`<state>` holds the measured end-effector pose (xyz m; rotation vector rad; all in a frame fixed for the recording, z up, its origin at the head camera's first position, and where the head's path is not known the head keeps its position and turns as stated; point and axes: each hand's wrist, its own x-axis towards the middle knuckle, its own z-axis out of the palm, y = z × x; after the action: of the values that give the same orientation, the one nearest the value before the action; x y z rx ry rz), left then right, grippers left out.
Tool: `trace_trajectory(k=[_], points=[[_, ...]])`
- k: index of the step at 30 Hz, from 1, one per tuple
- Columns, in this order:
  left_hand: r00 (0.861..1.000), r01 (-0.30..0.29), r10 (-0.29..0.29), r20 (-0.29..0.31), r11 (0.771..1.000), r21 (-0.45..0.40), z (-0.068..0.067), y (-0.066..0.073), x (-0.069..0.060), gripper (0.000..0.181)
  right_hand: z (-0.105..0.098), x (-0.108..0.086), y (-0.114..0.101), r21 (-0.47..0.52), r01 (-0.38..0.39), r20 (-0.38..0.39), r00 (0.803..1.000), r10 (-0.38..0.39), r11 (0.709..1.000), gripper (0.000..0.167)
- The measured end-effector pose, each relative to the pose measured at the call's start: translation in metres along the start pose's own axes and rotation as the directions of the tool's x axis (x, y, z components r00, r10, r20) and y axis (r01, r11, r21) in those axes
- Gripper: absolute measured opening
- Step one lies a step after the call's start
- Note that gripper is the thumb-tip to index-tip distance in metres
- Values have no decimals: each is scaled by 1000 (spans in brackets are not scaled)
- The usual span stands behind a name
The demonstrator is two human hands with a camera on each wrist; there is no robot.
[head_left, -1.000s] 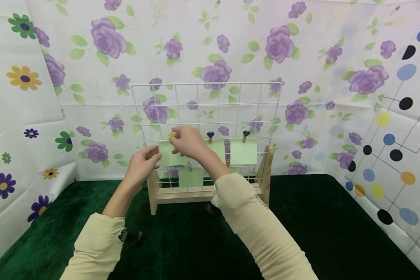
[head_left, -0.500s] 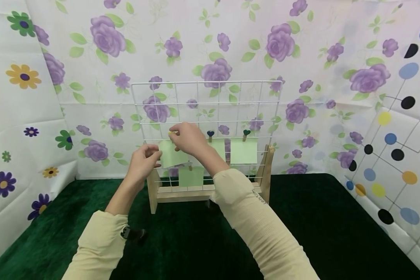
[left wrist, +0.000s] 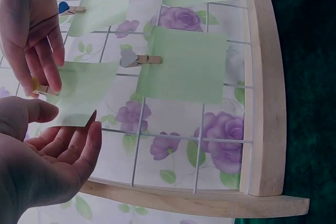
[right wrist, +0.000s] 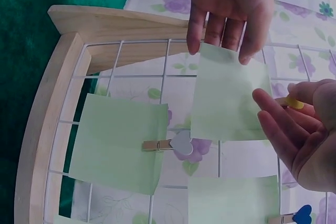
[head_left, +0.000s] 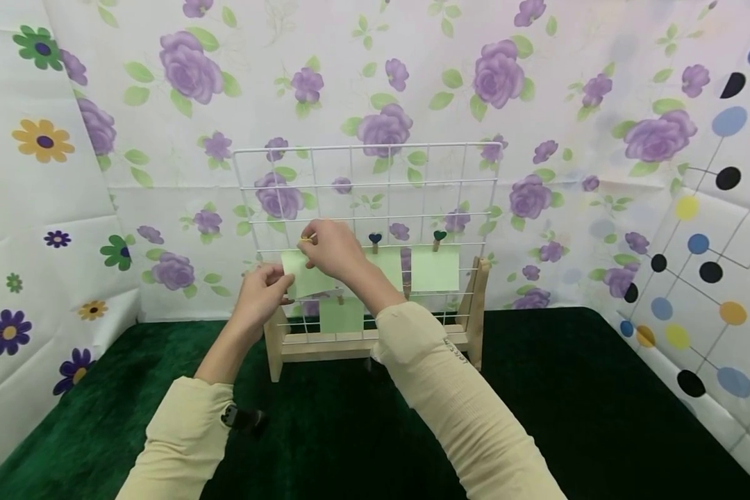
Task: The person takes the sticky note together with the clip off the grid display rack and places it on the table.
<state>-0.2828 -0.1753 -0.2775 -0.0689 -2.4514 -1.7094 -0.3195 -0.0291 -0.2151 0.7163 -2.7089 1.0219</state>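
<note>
Plush green cloth is spread nearest. One thin, pale-green paper is pinched by the left hand, one yellow-topped peg by the right hand. The paper is held at the left side of a white wire grid, propped on a pale wooden stand; in the left wrist view, three other papers are clipped by heart-topped pegs. Behind is hung a rose-printed sheet.

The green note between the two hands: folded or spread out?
Spread out: in the right wrist view, the green note shows one broad face, its edge held by the left hand.
</note>
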Motion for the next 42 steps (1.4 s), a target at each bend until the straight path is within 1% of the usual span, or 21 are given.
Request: trace_trajectory(k=[3,6,9,13,18,24,27,31,34,42], points=[[1000,-6,6,-13,1000,1,-1,-3,1,38,1,1,0,8,13,9,1000,-13,1000,34],[999,-9,10,-31,1000,10,-1,-5,2,36,1,1,-1,-5,23,23,999,-23,1000,41],[999,-9,9,-41,1000,0,0,-6,2,37,3,1,0,-16,20,27,999,-19,1000,42],[998,-9,7,-57,1000,-20,2,-7,1,38,5,1,1,-5,23,7,1000,-23,1000,36],[997,1,-5,-80,999,-48,5,-9,0,38,8,2,4,16,57,-16,998,-56,998,28],[994,25,-35,-105,995,-95,7,-12,1,39,9,4,5,-22,81,-37,996,-81,997,26],[992,32,-43,-115,995,-94,8,-12,3,40,8,4,5,-56,80,-45,996,-82,995,25],[993,38,-47,-111,996,-84,9,-11,4,39,8,6,5,-81,70,-37,997,-74,994,23],[993,36,-45,-110,996,-81,8,-13,5,38,9,6,7,-63,80,-38,996,-83,995,21],[994,16,-24,-108,997,-81,12,-13,8,36,9,5,13,-30,120,-89,988,-123,992,21]])
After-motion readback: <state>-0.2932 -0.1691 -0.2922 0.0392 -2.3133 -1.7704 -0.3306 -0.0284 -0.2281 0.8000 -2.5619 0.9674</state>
